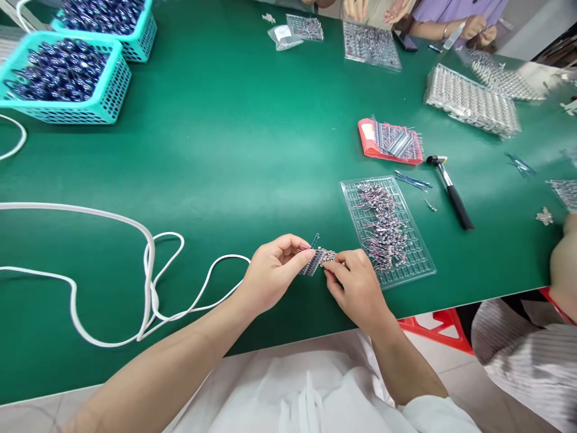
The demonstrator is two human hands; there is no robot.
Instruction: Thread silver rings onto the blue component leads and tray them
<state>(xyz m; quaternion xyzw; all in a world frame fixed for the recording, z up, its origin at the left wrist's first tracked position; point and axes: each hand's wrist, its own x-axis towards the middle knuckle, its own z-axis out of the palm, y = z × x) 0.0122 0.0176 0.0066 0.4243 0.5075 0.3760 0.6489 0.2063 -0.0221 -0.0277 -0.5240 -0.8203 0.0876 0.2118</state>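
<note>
My left hand [273, 273] pinches a small dark comb-like strip [314, 262] of tiny wired parts just above the green table [234, 156]. My right hand [356, 285] is closed in a pinch at the strip's right end, fingertips touching the small parts there. Both hands meet near the table's front edge. Right beside my right hand lies a clear plastic tray [408, 264] holding a loose heap of small wired components [383, 225].
A white cable [148, 270] loops at the left. Two teal baskets [106, 99] of dark blue parts stand far left. A red holder [367, 141], small hammer [451, 189] and more clear trays [471, 102] lie to the right. Other people's hands [473, 27] work at the far edge; another person [563, 264] sits at the right.
</note>
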